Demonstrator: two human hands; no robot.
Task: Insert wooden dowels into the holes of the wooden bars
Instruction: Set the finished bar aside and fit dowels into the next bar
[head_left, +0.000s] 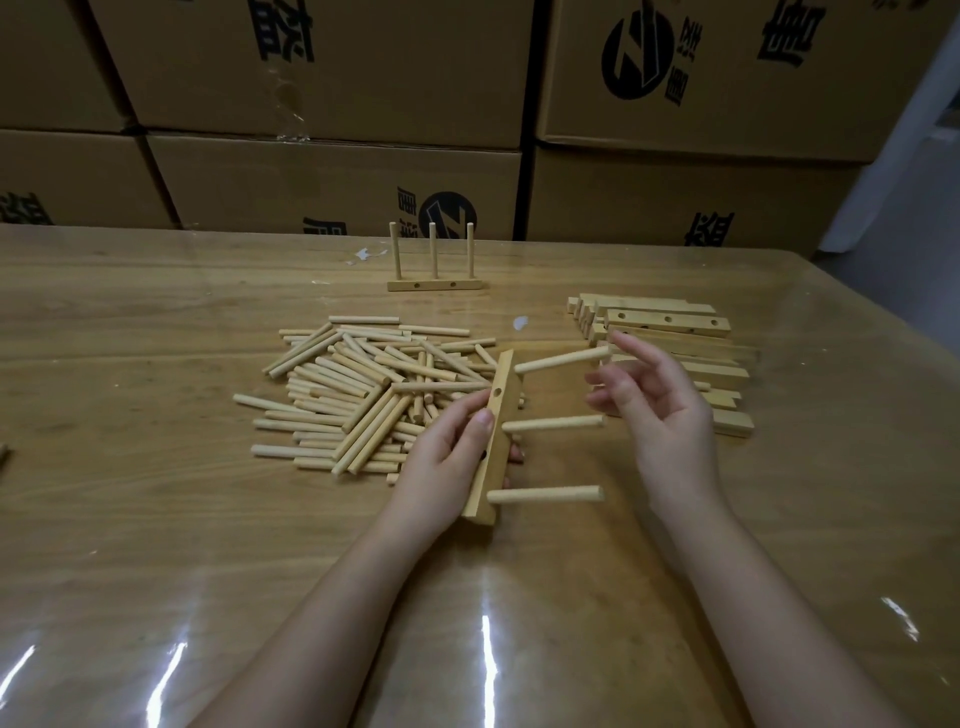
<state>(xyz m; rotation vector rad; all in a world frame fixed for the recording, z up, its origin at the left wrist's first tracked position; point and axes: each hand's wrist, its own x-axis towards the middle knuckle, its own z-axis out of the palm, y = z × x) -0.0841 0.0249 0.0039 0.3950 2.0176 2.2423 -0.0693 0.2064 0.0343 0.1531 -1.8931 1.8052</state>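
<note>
While the left hand (441, 457) clamps a bar (493, 478) holding three dowels (553, 423), the right hand (660, 405) hovers, fingers apart. One finished bar (439, 285) stands upper centre; many loose dowels (358, 384) and stacked bars (670, 319) wait.

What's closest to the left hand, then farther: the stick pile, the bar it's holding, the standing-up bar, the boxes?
1. Held bar: gripped in the left hand.
2. Dowel pile: just beyond, leftward.
3. Standing bar: far back on the table.
4. Boxes: behind everything.
</note>
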